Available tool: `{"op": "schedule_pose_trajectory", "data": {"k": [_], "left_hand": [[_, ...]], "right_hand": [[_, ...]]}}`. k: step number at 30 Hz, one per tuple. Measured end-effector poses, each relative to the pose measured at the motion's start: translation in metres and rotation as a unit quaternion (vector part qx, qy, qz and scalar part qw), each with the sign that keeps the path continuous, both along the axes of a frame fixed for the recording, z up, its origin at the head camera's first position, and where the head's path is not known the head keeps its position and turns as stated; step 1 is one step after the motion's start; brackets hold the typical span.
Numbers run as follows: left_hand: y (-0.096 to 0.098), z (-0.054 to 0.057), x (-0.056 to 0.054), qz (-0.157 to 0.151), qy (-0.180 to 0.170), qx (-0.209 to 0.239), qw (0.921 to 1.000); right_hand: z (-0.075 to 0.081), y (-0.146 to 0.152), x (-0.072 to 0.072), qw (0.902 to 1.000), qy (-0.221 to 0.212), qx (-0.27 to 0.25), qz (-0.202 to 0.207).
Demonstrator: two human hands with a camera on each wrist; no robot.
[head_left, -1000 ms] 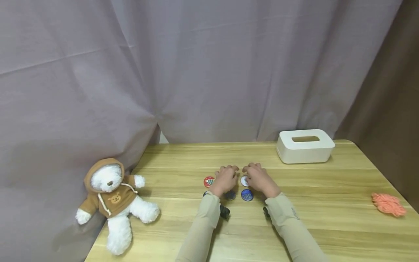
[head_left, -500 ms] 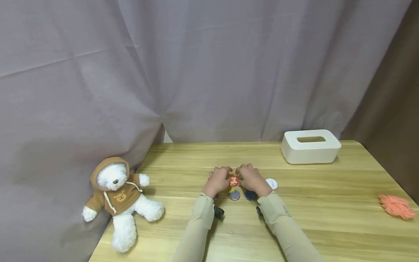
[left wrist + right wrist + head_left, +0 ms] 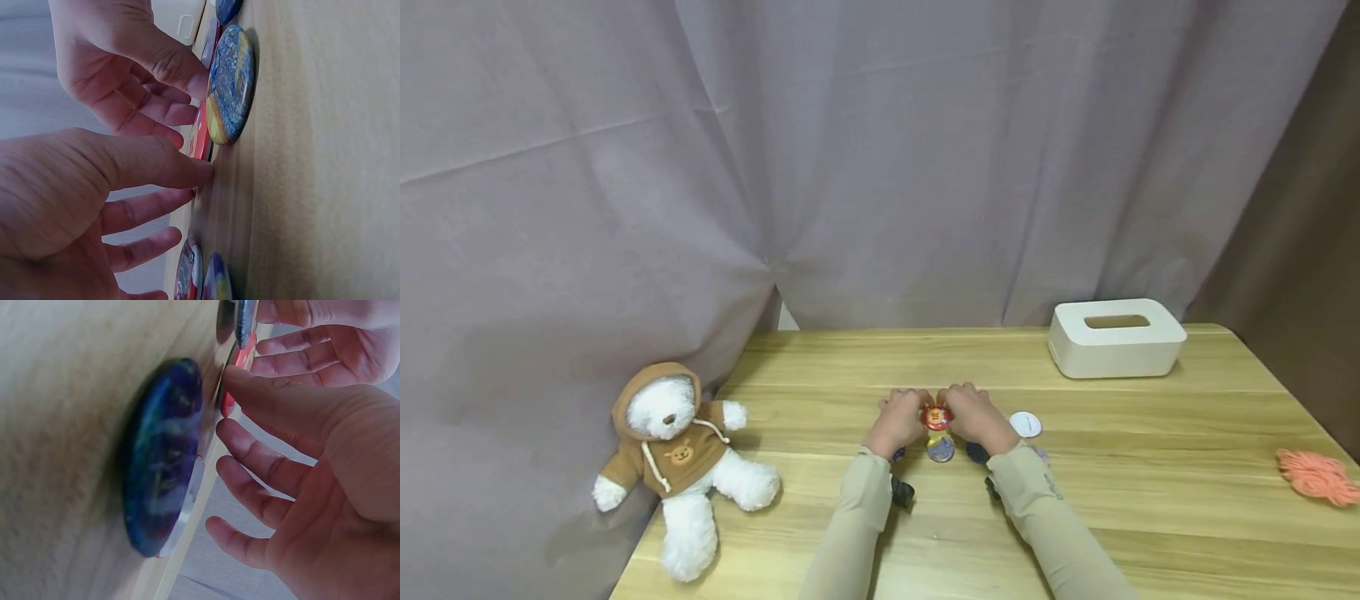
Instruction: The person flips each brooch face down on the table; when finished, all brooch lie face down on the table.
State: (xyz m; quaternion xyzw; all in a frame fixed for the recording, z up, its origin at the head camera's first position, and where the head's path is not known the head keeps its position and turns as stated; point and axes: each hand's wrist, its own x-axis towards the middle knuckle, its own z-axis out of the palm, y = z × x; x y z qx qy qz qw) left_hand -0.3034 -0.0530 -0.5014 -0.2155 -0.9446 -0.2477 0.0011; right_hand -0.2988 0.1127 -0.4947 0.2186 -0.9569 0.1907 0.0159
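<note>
In the head view, a red round badge (image 3: 936,417) lies between my two hands, seeming slightly tilted. My left hand (image 3: 897,419) pinches its left edge with thumb and forefinger, the other fingers spread. The thumb and forefinger of my right hand (image 3: 976,417) grip the opposite edge. Just in front is a blue-and-yellow badge (image 3: 231,84), near the thumbs. A dark blue badge (image 3: 977,452) sits partly under the right wrist. A shiny blue-purple badge (image 3: 164,456) shows large in the right wrist view. Beside the left hand are a red-rimmed badge (image 3: 187,272) and a purplish one (image 3: 217,281).
Right of the right hand lies a white round badge (image 3: 1026,424). A white tissue box (image 3: 1116,350) stands at the back right of the wooden table (image 3: 1150,467). Pink yarn (image 3: 1317,477) lies far right; a teddy bear in a brown hoodie (image 3: 681,467) sits at left.
Both hands have come in from either side onto the red badge and now pinch its edges. The badge looks more tilted than before. The head view has shifted slightly.
</note>
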Motion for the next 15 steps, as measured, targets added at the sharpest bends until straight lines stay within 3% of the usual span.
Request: {"op": "schedule_pose_trajectory", "data": {"k": [6, 15], "left_hand": [[0.0002, -0.0019, 0.0011, 0.009, -0.013, -0.004, 0.9999], [0.0018, -0.0001, 0.0019, 0.010, 0.008, -0.018, 0.9998]], "right_hand": [[-0.0013, -0.0010, 0.0013, 0.9999, -0.009, -0.006, 0.001], [-0.0017, -0.0012, 0.0004, 0.9999, -0.006, -0.010, 0.001]]}}
